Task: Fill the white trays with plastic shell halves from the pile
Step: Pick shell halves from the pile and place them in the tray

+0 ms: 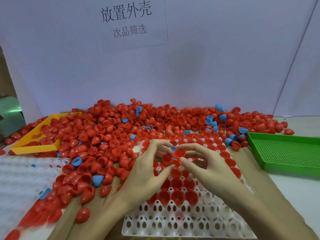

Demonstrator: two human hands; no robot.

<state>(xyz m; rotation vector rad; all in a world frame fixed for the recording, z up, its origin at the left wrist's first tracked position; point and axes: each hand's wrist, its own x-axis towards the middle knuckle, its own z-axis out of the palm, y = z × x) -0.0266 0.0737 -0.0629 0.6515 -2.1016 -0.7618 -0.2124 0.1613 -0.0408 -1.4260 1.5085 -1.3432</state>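
nearest you, at the bottom edge, the white tray (173, 226) still has its closest rows of cups bare, while the rows beyond them hold red halves seated open side up. above the middle of that tray your left hand (147, 172) and right hand (207, 165) meet: the left pinches a red shell half (167, 158) between thumb and curled fingers, and the right pinches another red half (179, 152) at its rim, the two pieces touching, a bit of blue showing between them. you look to be mid-placement, perhaps pulling stuck halves apart; which one, i cannot tell. next, each half wants turning open side up and pressing into a free cup, likely working toward the bare near rows. left of the tray and behind it lies the pile (107, 135) of red and a few blue halves, spilling over an orange tray (34, 146). a green tray (285, 153) sits on the tabletop at right.
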